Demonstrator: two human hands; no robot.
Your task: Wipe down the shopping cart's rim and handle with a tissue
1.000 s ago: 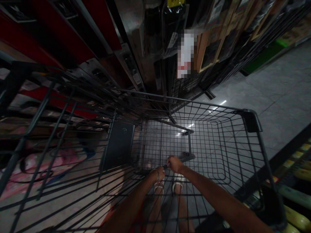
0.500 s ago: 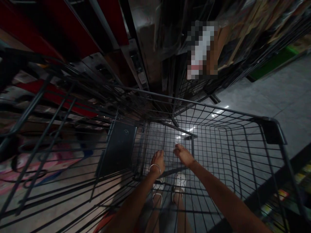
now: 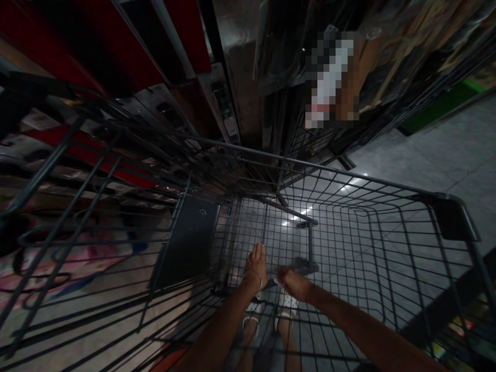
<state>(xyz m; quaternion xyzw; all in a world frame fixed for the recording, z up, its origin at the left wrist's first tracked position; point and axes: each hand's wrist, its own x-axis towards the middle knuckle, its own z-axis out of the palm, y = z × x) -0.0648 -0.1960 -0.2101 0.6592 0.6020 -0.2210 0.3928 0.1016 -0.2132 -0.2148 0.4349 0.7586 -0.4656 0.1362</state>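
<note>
A dark wire shopping cart [image 3: 349, 178] spreads across the view, and both of my arms reach down into its basket. My left hand [image 3: 256, 263], with a thin bracelet at the wrist, has its fingers stretched out and holds nothing visible. To its right, my right hand [image 3: 292, 283] is closed, its fingers curled together. A small pale patch shows at its fingertips, too blurred to name. The two hands are apart, above the wire mesh floor of the basket.
A dark panel [image 3: 189, 240] stands at the cart's left part. Shelves with red and black packages [image 3: 186, 31] rise beyond the cart. Pink items [image 3: 93, 253] lie at the left. My feet in pale shoes [image 3: 287, 305] show below the mesh.
My right hand has moved down, nearer to my body, and its fingers are more tightly curled. My left hand has shifted slightly right, with its fingers now straighter. The view has shifted a little.
</note>
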